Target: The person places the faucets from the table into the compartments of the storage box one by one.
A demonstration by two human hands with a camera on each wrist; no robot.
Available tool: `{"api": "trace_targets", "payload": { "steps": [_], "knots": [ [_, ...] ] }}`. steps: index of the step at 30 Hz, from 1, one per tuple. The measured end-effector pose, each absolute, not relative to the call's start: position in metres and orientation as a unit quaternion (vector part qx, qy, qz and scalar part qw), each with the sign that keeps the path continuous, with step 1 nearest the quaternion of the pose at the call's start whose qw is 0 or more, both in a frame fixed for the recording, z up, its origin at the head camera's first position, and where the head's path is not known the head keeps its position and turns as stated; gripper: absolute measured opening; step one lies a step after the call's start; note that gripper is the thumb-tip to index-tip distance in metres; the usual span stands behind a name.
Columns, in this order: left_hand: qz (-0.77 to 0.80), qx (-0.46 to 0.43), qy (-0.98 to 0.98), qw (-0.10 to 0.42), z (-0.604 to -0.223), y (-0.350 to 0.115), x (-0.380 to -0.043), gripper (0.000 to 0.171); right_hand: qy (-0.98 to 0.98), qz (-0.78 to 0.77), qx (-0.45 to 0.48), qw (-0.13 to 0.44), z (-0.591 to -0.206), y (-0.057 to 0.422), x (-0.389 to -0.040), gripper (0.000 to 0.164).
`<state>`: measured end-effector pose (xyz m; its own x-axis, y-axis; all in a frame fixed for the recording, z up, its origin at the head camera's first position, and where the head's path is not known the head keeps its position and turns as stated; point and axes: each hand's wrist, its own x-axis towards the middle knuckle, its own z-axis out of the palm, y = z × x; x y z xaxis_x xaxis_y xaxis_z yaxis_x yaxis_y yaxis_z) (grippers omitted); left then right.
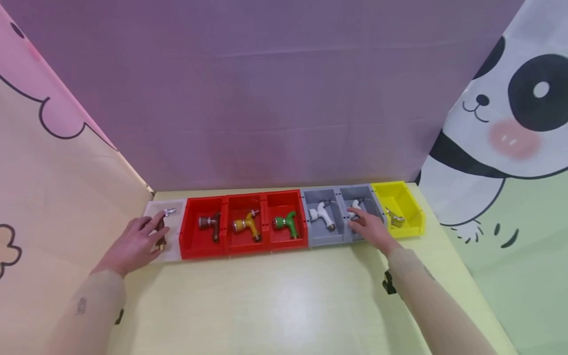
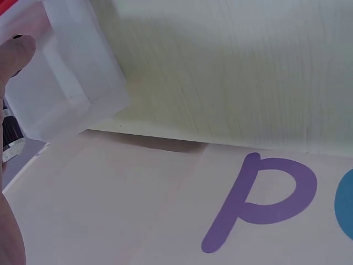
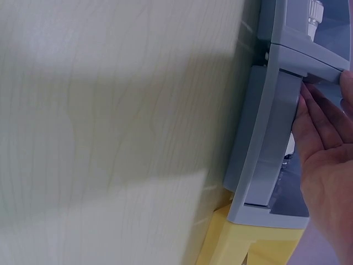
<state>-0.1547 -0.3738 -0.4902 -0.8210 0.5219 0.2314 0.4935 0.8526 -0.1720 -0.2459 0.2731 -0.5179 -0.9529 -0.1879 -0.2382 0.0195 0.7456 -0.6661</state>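
My left hand (image 1: 138, 241) reaches over the white translucent bin (image 1: 174, 236) at the row's left end. Its fingers are spread about a dark brown tap (image 1: 160, 228) with a chrome end, partly covered by them. Only the thumb (image 2: 19, 52) shows clearly in the left wrist view. At the other side, my right hand (image 1: 370, 228) dips its fingers into a grey bin (image 3: 265, 138), close beside a white tap (image 1: 355, 206). In the right wrist view those fingers (image 3: 317, 118) look nearly straight, and the tap is mostly hidden behind them.
Between the hands, red bins (image 1: 204, 251) hold a brown tap (image 1: 215, 227), a yellow tap (image 1: 250, 224) and a green tap (image 1: 288, 224). Another grey bin holds a white tap (image 1: 324, 215). A yellow bin (image 1: 412, 217) with a metallic tap (image 1: 395, 217) ends the row. Printed curtains surround the table.
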Motion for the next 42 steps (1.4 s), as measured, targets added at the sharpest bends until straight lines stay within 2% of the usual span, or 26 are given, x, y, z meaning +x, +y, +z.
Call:
{"api": "trace_targets", "payload": {
  "steps": [11, 22, 28, 33, 35, 42],
  "knots": [
    [0.062, -0.250, -0.961, 0.100, -0.485, -0.369, -0.163, 0.067, 0.924, -0.351, -0.051, 0.144, -0.520, 0.273, -0.246, 0.057],
    [0.058, -0.250, -0.960, 0.112, -0.489, -0.373, -0.167, 0.068, 0.921, -0.358, -0.047, 0.148, -0.522, 0.269, -0.247, 0.056],
    [-0.004, -0.202, -0.979, 0.029, -0.487, -0.374, -0.161, 0.085, 0.923, -0.355, -0.054, 0.140, -0.524, 0.269, -0.247, 0.057],
    [-0.032, -0.166, -0.986, -0.017, -0.482, -0.372, -0.154, 0.083, 0.929, -0.342, -0.065, 0.124, -0.526, 0.270, -0.249, 0.056],
    [-0.045, -0.152, -0.987, -0.018, -0.480, -0.368, -0.152, 0.078, 0.933, -0.332, -0.071, 0.118, -0.526, 0.271, -0.249, 0.056],
    [-0.066, -0.129, -0.989, 0.027, -0.472, -0.346, -0.147, 0.068, 0.942, -0.307, -0.104, 0.085, -0.519, 0.272, -0.246, 0.054]
  ]
}}
